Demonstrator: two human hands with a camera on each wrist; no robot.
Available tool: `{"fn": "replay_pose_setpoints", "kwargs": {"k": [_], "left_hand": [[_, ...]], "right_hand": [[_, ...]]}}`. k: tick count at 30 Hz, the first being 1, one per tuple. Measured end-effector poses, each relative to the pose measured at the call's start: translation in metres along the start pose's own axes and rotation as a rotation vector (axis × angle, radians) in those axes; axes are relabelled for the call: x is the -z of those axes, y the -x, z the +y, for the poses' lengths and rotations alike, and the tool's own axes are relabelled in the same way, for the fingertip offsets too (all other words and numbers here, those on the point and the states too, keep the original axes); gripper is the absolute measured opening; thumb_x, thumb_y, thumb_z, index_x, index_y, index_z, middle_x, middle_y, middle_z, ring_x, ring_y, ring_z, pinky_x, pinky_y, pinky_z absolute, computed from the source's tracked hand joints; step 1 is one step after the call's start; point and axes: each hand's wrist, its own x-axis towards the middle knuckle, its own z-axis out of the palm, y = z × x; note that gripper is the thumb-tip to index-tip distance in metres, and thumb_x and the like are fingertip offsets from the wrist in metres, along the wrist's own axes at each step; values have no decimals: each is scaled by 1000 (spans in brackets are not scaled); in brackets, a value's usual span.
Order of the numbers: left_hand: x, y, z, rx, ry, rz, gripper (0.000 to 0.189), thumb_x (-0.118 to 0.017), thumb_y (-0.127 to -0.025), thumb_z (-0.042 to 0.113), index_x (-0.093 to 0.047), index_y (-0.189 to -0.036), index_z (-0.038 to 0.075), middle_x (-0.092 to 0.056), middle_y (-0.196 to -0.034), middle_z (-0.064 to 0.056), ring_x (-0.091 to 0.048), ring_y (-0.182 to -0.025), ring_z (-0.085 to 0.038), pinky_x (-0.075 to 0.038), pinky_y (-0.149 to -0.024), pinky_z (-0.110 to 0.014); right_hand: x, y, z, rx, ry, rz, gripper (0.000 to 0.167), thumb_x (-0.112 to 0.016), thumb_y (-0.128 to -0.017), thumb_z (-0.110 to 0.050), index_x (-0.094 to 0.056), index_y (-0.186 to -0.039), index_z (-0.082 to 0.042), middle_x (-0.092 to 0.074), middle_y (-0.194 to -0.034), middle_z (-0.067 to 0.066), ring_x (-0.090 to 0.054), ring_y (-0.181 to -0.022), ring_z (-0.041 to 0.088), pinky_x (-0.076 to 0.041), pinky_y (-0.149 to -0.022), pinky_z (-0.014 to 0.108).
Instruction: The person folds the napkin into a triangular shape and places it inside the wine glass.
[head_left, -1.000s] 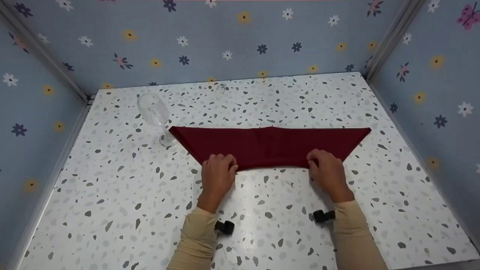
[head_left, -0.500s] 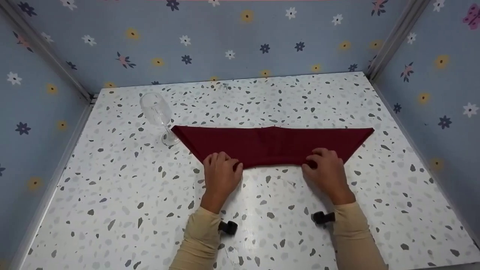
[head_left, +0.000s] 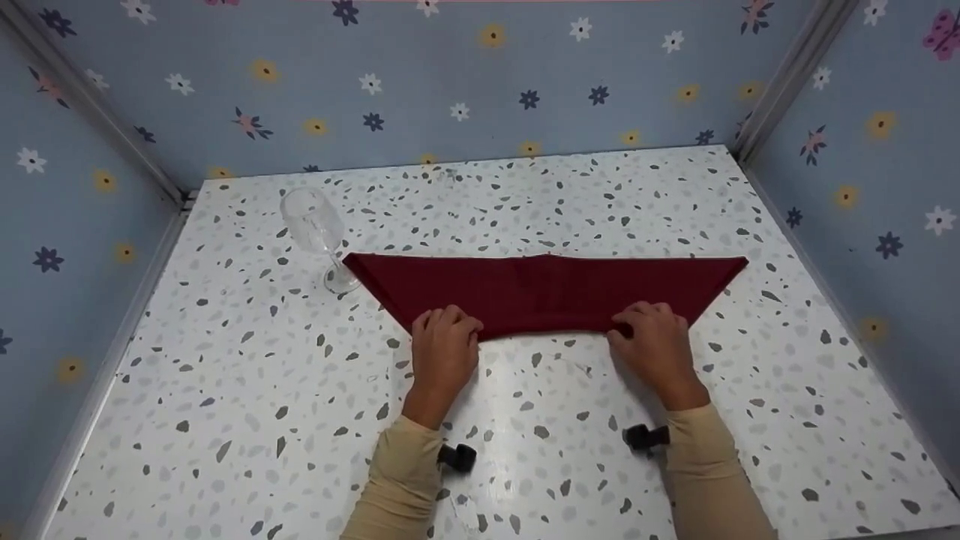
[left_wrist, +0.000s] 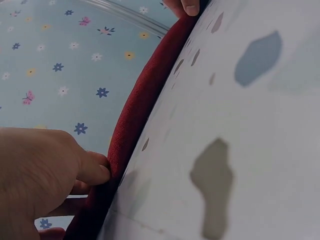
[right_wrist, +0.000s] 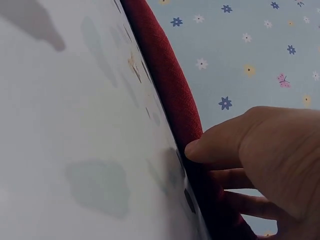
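A dark red cloth napkin [head_left: 540, 292] lies on the speckled table as a wide trapezoid, its long side away from me. My left hand [head_left: 444, 356] holds the left end of the near edge, fingers on top and thumb against the edge. At the right end of that edge, my right hand [head_left: 656, 352] has its fingers bent over the cloth, thumb at the front. In the left wrist view the edge forms a thick rounded roll [left_wrist: 132, 115] beneath the thumb. The right wrist view shows the right thumb [right_wrist: 195, 150] touching the same roll.
A clear wine glass [head_left: 313, 219] stands beside the napkin's far left corner, its foot close to the cloth. Flowered blue panels [head_left: 420, 82] wall the white speckled table [head_left: 225, 360] at the back and both sides.
Half a second ago the left thumb stood away from its fingers; now it has drawn in closer to them. The right hand has barely moved. Napkin and glass look the same.
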Motion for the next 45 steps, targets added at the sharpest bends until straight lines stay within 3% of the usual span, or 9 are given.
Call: {"fn": "replay_pose_setpoints", "kwargs": {"k": [7, 12, 31, 38, 45], "left_hand": [[3, -1, 1, -30, -21, -65, 11, -75, -85, 21, -79, -94, 14, -69, -94, 0, -62, -93, -25, -43, -99, -48], [3, 0, -1, -29, -41, -90, 14, -77, -86, 21, -78, -100, 17, -70, -98, -1, -62, -96, -26, -43, -99, -49], [5, -1, -1, -2, -39, -67, 10, -75, -90, 19, -79, -99, 16, -73, -92, -2, -65, -92, -27, -46, -95, -48], [4, 0, -3, -13, -22, -20, 7, -75, -90, 16, -78, -96, 14, -72, -86, -3, -64, -85, -28, -48, -90, -49], [6, -2, -6, 39, 5, -72, 7, -72, -93, 18, -75, -98, 14, -72, -86, -2, -63, -83, -26, -47, -91, -48]], "right_hand": [[-1, 1, 2, 16, 0, 13, 28, -78, -85, -20, -75, -109, -5, -69, -110, 13, -57, -102, 37, -40, -87, 58], [-2, 1, 3, 9, 5, 15, 26, -76, -87, -18, -75, -110, -6, -69, -110, 13, -57, -103, 37, -41, -89, 59], [-3, 1, 8, 8, -38, 64, 17, -68, -95, -17, -76, -107, -8, -72, -104, 10, -61, -100, 34, -42, -84, 57], [-1, 2, 9, 1, -41, 65, 18, -66, -96, -13, -75, -110, -6, -72, -106, 14, -62, -102, 38, -44, -85, 61], [-1, 1, 10, -68, -88, 44, 16, -63, -98, -15, -69, -110, -5, -70, -101, 13, -61, -98, 37, -42, -88, 59]]}}
